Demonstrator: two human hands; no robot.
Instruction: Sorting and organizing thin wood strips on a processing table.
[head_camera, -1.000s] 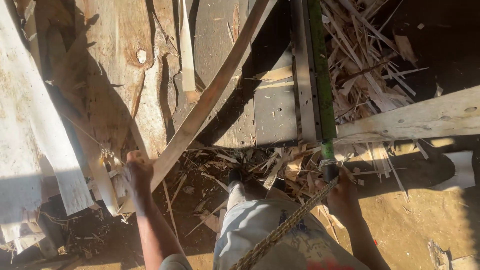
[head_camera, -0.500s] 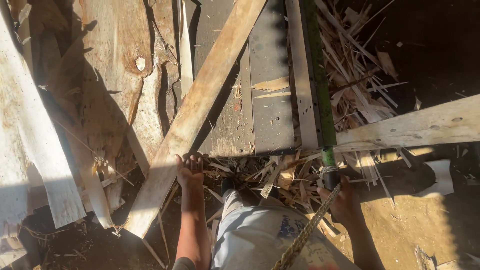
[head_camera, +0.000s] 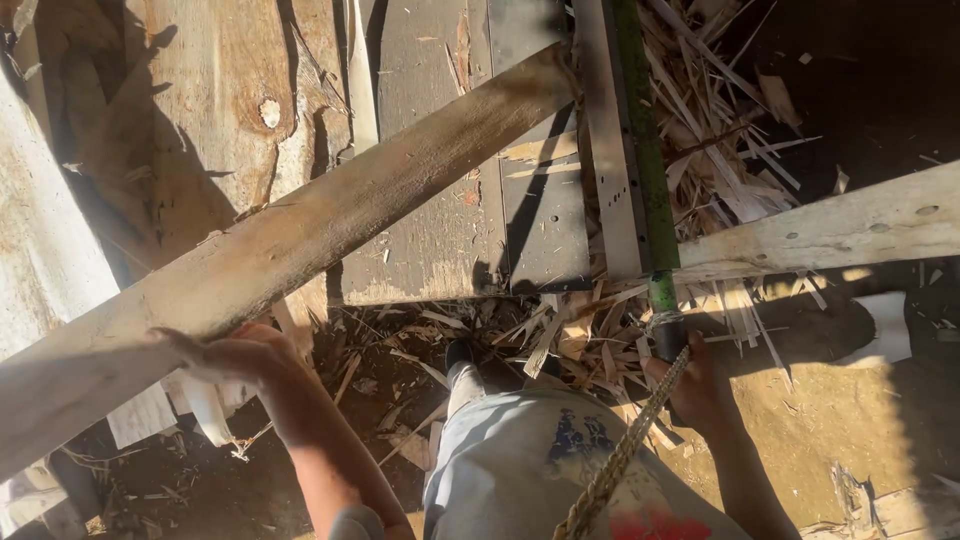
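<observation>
A long pale wooden plank runs diagonally from the lower left up toward a green bar. My left hand grips the plank's lower edge near its near end. My right hand is closed around the dark lower handle of the long green bar, which stands along a grey metal rail. A braided yellowish rope hangs from the handle down over my grey shorts.
A grey metal table lies under the plank. Wood splinters and offcuts pile to the right and around my shoe. Another pale board juts in from the right. Rough slabs lie at left.
My left hand has swung the plank's near end toward the left and up, so it now lies much flatter across the view. My right hand stays on the green bar's handle.
</observation>
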